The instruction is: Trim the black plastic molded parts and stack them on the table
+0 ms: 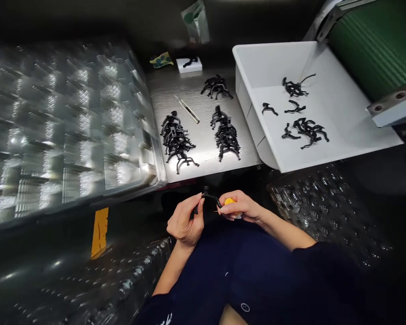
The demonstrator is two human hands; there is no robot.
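Note:
Between my two hands, in front of my body, is a curved black part (pixel 212 195). My left hand (pixel 186 220) pinches its left end between thumb and fingers. My right hand (pixel 241 206) is closed round a small yellow tool (pixel 228 201), and its fingertips also touch the right end of the black part. On the metal table beyond lie rows of similar black parts, one row at the left (pixel 177 140) and one at the right (pixel 227 135), with a small pile (pixel 216 86) behind them.
Clear plastic trays are stacked on the left (pixel 64 131). A white bin (pixel 355 151) at the right holds several black parts. A slim cutter (pixel 188 109) and a white block (pixel 189 65) lie on the table. A green conveyor belt (pixel 379 45) is at the upper right.

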